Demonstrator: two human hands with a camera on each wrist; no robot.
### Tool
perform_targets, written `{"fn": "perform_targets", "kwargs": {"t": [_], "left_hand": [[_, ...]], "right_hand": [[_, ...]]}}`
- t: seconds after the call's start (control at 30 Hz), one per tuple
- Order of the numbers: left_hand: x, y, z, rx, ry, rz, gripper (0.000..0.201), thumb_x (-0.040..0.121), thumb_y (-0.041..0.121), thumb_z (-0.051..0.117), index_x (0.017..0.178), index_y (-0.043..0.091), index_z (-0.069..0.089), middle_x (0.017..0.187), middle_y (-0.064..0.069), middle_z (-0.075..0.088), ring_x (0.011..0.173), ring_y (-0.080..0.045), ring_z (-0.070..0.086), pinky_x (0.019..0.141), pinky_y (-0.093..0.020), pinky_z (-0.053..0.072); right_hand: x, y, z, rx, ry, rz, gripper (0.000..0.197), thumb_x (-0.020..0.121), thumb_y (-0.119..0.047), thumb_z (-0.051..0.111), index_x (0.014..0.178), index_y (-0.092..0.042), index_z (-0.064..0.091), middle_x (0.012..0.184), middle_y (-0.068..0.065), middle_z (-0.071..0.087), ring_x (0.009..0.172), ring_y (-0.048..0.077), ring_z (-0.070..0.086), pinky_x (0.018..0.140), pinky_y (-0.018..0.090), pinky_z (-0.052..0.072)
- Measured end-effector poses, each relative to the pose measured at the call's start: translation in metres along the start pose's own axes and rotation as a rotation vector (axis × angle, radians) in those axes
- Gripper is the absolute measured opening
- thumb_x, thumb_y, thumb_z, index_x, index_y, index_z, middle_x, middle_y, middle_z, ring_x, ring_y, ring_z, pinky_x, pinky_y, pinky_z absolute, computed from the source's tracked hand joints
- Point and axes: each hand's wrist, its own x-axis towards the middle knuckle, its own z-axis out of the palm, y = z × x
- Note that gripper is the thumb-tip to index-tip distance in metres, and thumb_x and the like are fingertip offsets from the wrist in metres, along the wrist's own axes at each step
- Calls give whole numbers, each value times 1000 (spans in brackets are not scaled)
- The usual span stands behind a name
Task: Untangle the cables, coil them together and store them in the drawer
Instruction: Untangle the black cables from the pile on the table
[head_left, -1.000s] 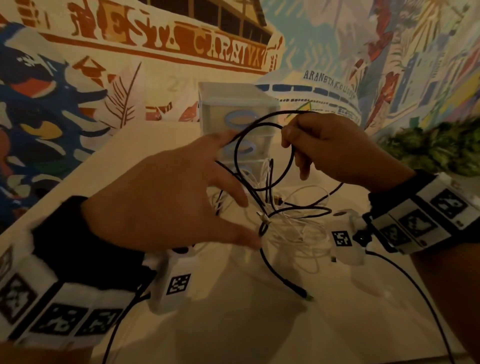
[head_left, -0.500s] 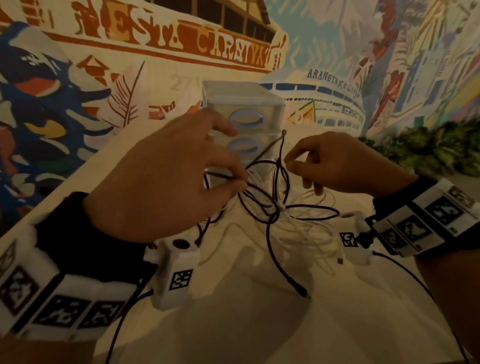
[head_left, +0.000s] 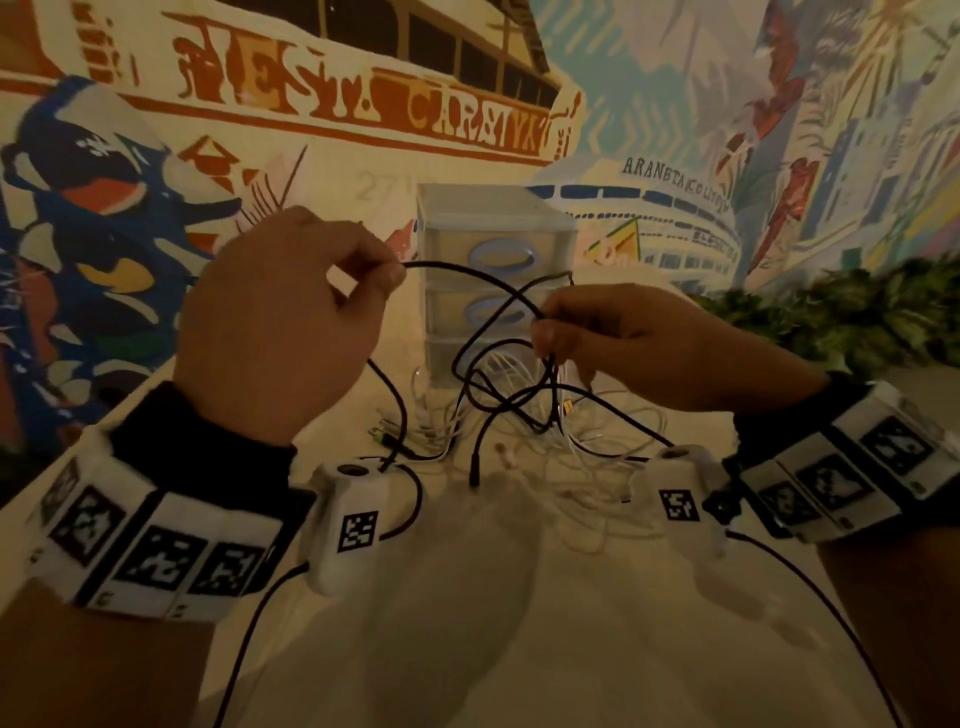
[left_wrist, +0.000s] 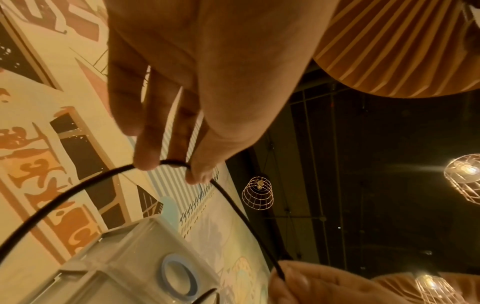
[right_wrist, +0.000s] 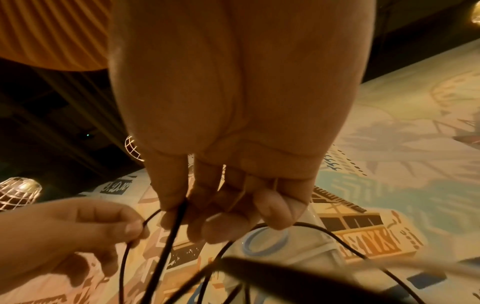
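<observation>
Left hand (head_left: 275, 322) pinched the black cable (head_left: 467, 275) between thumb and fingertips (left_wrist: 146, 162), raised above the table (head_left: 519, 649). Right hand (head_left: 639, 348) pinched the same cable; which strands, unclear. White cables (head_left: 587, 441) lay tangled beneath, ends hidden. Drawer unit (head_left: 493, 249) stood behind, partly blocked.

From my head camera I look forward and down over both wrists at the table (head_left: 467, 649), while each wrist camera sits close behind its palm, tilted up toward wall and ceiling, and all three views share the black cable (head_left: 467, 273) and the drawer unit (head_left: 496, 218).
</observation>
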Motion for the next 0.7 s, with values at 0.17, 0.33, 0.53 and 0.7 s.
{"fn": "perform_targets", "kwargs": {"t": [0.17,0.33,0.53,0.7], "left_hand": [[-4,15,3,60,-101,144,37,94,35,58,131,31,58,121,-2,55,99,-21,58,79,-38,50],[-5,22,11,148,-171,297,43,96,38,47,137,28,57,119,1,65,102,-24,59,88,-41,46],[0,8,2,-6,36,162,21,99,38,57,110,32,73,103,5,73,91,-18,66,76,-41,54],[7,-6,-4,-40,177,66,22,101,35,54,112,26,70,106,1,70,86,-19,65,75,-44,55]], "right_hand": [[14,-8,-3,-15,15,-40,31,105,-43,45,89,-28,67,87,-9,72,79,7,68,84,34,54],[32,-23,0,-32,15,-130,23,104,-35,52,96,-24,71,79,-12,70,73,3,66,68,17,50],[40,-18,11,13,-102,-125,26,103,-43,51,89,-27,67,79,-10,70,69,7,66,69,22,52],[47,-8,11,55,-126,-109,32,107,-42,43,93,-23,64,88,-7,71,70,6,67,76,23,53]]}}
